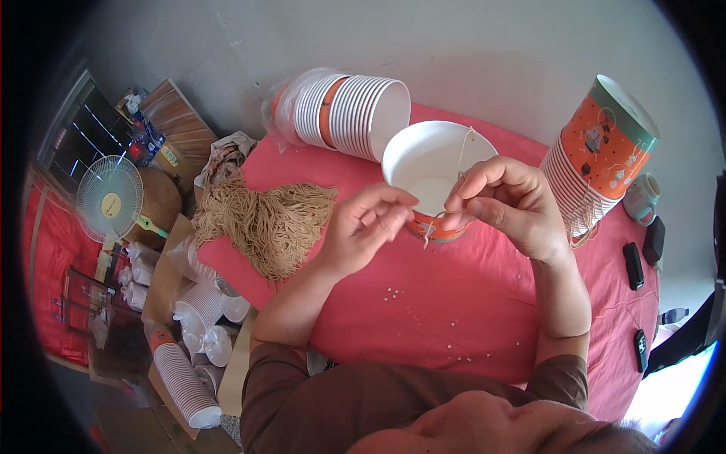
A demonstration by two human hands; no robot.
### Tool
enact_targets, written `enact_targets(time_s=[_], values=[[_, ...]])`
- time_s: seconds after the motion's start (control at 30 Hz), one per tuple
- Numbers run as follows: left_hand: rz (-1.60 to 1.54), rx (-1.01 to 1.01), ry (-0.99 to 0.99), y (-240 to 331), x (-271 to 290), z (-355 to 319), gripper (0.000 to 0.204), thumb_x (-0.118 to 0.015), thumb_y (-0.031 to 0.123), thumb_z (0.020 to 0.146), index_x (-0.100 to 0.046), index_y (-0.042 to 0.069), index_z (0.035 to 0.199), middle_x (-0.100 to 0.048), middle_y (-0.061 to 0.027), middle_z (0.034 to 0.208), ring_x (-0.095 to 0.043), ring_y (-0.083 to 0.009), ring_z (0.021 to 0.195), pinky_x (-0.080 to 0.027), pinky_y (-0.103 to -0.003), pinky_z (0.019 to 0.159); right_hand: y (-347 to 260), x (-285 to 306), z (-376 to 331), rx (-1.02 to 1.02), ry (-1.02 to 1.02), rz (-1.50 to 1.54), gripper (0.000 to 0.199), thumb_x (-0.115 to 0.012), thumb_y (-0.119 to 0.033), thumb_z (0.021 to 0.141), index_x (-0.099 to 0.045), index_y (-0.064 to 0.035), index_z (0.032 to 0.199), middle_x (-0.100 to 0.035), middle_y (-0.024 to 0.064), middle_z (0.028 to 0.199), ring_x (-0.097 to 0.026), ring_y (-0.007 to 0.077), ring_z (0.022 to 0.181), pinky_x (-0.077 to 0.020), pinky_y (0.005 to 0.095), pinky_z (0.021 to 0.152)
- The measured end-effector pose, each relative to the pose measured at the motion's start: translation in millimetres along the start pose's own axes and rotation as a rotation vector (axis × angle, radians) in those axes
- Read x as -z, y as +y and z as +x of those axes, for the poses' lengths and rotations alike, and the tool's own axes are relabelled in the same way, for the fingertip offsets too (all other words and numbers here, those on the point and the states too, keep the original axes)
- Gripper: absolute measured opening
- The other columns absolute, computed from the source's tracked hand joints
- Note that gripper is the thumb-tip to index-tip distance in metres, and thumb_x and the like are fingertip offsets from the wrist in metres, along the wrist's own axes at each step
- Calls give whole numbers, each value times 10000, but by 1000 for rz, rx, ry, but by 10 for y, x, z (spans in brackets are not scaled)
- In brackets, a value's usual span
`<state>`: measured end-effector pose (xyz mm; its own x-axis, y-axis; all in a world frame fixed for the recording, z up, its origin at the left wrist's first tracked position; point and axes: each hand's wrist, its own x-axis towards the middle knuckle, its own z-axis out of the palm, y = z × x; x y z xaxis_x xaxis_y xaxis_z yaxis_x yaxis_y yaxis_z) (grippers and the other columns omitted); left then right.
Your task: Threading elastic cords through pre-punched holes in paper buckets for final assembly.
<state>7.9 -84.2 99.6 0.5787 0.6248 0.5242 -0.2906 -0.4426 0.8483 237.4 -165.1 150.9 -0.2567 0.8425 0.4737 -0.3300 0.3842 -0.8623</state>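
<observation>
A white-lined paper bucket (404, 155) with an orange outside stands upright before me on the red-covered table. A thin tan cord (462, 151) runs from its rim down to my right hand (518, 208), whose thumb and fingers pinch it. Below those fingertips the cord bends into a small loop with a short end hanging down. My left hand (363, 231) is just left of this loop, half curled, with thumb and forefinger tips slightly apart and nothing visible between them. Both hands are over the bucket's near side, hiding part of it.
Tan cords lie in a heap (276, 227) at the left. Nested buckets (352, 113) lie behind; another stack (605, 144) stands at right, near a mug (641, 198) and dark small devices (634, 266). Small white bits dot the red cloth (363, 325). A carton (170, 291) holds cups at left.
</observation>
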Motion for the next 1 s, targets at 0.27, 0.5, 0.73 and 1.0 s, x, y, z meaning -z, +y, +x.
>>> enact_targets(time_s=[0.27, 0.5, 0.73, 1.0], values=[[-502, 516, -477, -40, 19, 2, 393, -430, 302, 1071, -637, -21, 1156, -636, -31, 845, -466, -30, 599, -371, -181, 517, 50, 25, 35, 74, 1, 23, 180, -510, 117, 954, -588, 56, 1104, -685, 173, 1057, -712, 256, 997, -597, 364, 900], [-538, 559, -421, -58, 42, 12, 191, -593, 142, 993, -653, -31, 1047, -663, -91, 809, -504, -75, 575, -406, -211, 511, 38, 106, 72, 100, 115, 1, 150, -518, 102, 955, -598, 51, 1071, -694, 178, 1045, -716, 277, 983, -600, 383, 897], [-422, 481, -295, -35, 169, 59, 175, -625, 164, 994, -671, 1, 1037, -685, -71, 820, -583, -59, 620, -418, -189, 498, 61, 183, 82, 90, 276, -250, 146, -568, 74, 930, -625, 18, 1052, -680, 109, 998, -709, 192, 834, -597, 303, 773], [99, 262, -106, 40, 63, -8, 83, -657, 56, 950, -679, -12, 992, -698, -33, 852, -618, -53, 690, -496, -212, 583, -14, -163, -9, 101, 129, -892, 354, -660, 74, 816, -621, -25, 1154, -579, 107, 1085, -600, 158, 743, -490, 294, 595]])
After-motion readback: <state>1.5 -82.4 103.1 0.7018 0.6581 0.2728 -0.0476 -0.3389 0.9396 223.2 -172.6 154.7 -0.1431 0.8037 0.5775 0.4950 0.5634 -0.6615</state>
